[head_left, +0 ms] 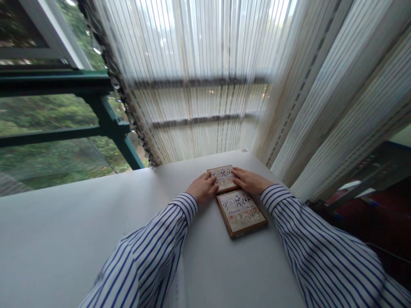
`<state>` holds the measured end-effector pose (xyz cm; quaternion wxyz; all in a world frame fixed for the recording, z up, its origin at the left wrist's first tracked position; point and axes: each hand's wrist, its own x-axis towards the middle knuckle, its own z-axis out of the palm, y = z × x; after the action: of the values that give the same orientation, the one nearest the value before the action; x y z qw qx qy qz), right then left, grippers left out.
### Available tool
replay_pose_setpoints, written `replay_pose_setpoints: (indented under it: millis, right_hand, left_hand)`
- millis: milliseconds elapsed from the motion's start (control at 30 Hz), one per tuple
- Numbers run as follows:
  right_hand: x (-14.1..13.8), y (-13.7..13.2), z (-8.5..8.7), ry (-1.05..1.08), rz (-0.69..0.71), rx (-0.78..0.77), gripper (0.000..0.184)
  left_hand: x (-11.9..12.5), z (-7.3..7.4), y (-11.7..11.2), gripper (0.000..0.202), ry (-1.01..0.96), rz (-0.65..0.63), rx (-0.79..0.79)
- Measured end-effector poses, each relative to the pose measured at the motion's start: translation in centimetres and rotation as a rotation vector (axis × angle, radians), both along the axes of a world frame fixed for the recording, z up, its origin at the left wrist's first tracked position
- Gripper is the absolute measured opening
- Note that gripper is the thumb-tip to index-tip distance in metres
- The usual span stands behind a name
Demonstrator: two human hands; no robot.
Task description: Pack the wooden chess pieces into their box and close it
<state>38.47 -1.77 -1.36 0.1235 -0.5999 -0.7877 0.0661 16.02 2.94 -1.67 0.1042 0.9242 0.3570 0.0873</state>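
Two flat boxes with brown edges and "Chinese Chess" printed on their pale lids lie on the white table, one behind the other. My left hand [203, 187] grips the left side of the far Chinese chess box [224, 176], its fingertips over the lid's edge. On the opposite side, my right hand [252, 181] holds the same box, fingers resting on its right edge. The near Chinese chess box [242, 211] lies just in front, its far edge close against the other; I cannot tell whether they touch. Neither hand grips this nearer box.
The white table [96, 222] stretches left and ends at a striped sheer curtain [199, 98] in front of windows. A green metal railing [112, 124] stands at the back left. Dark furniture [372, 171] and a red floor [379, 218] show beyond the table's right edge.
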Motion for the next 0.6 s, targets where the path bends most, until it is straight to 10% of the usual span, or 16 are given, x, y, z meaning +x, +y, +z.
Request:
replay_pose_setpoints:
  millis: [600]
  right_hand:
    - [0.7,-8.5,0.4,0.208,0.085,-0.004,0.06]
  left_hand:
    - [-1.5,1.0,-5.3,0.096,-0.038,-0.117,-0.198]
